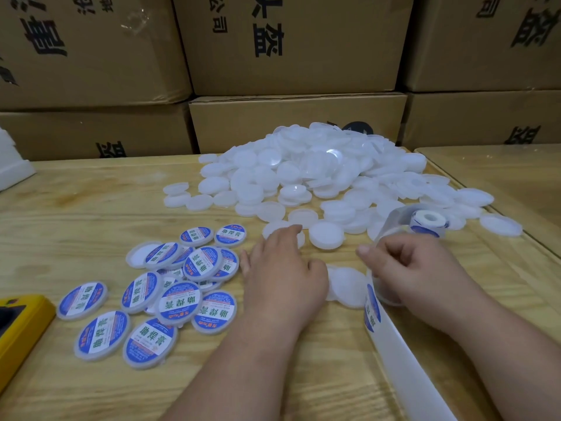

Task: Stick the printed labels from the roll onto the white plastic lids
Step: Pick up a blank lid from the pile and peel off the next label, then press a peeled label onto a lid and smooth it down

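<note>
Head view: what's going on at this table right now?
A person is sticking labels on lids. The left hand reaches flat over a plain lid on the wooden table, while the right hand pinches the label strip running from the roll. Labelled lids lie at the left; a big pile of plain lids waits behind.

Your light wood-grain tabletop point(91, 208), a big heap of plain white lids point(318, 168) at its far side, labelled lids point(170, 287) scattered near your left, label roll point(428, 221) to your right, backing strip point(406, 360) trailing toward you, yellow object point(21, 326) at left edge.
</note>
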The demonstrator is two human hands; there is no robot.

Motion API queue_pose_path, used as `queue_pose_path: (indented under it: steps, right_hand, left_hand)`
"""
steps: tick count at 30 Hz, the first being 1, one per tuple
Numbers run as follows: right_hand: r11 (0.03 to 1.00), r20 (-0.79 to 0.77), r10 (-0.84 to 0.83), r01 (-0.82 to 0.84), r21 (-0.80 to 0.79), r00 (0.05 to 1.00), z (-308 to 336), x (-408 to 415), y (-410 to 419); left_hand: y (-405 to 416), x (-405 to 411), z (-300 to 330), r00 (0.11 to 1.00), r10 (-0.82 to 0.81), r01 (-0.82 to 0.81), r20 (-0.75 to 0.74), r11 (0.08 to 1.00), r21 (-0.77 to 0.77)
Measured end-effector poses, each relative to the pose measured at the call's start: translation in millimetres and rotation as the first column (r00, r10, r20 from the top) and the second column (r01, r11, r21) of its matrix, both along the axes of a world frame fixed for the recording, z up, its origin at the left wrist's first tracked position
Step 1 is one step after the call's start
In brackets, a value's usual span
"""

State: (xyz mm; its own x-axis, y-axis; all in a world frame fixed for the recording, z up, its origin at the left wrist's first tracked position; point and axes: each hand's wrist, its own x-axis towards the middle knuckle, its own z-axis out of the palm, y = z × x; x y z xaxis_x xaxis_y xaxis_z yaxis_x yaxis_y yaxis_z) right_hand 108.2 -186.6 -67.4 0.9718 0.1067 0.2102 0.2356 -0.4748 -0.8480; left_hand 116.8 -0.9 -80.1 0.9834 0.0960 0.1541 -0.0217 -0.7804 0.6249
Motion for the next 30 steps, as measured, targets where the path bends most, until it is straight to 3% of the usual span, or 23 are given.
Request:
queue_pose_path:
  steps: [3, 7, 13, 19, 26, 30]
  right_hand:
    - [0.989, -0.056, 0.109, -0.114, -0.099, 0.992, 0, -1, -4]
    - [0.98, -0.061, 0.133, -0.14, -0.14, 0.989, 1, 0, -6]
    - [0.996, 0.014, 0.061, -0.062, 0.07, 0.998, 4, -3, 2]
    - [0.963, -0.021, -0.021, 0.026, 0.268, 1.0, 6, -4, 2]
    - [0.933, -0.026, -0.082, 0.086, 0.348, 0.996, -1, 1, 1]
    - [0.945, 0.019, -0.147, 0.134, 0.299, 0.989, -5, 4, 1]
  left_hand:
    - [2, 2, -2, 0.993, 0.062, -0.058, 0.095, 0.997, -0.052]
    - [1, 8, -9, 0.998, 0.059, -0.06, 0.024, 0.996, 0.061]
    - [0, 17, -9, 0.992, 0.12, -0.121, 0.036, 0.992, 0.033]
    - [-1, 20, -8, 0.985, 0.163, -0.163, 0.063, 0.987, 0.002]
    - [0, 21, -4, 0.984, 0.175, -0.174, 0.025, 0.985, -0.017]
    - [0, 22, -6, 0.99, 0.138, -0.139, 0.013, 0.989, 0.056]
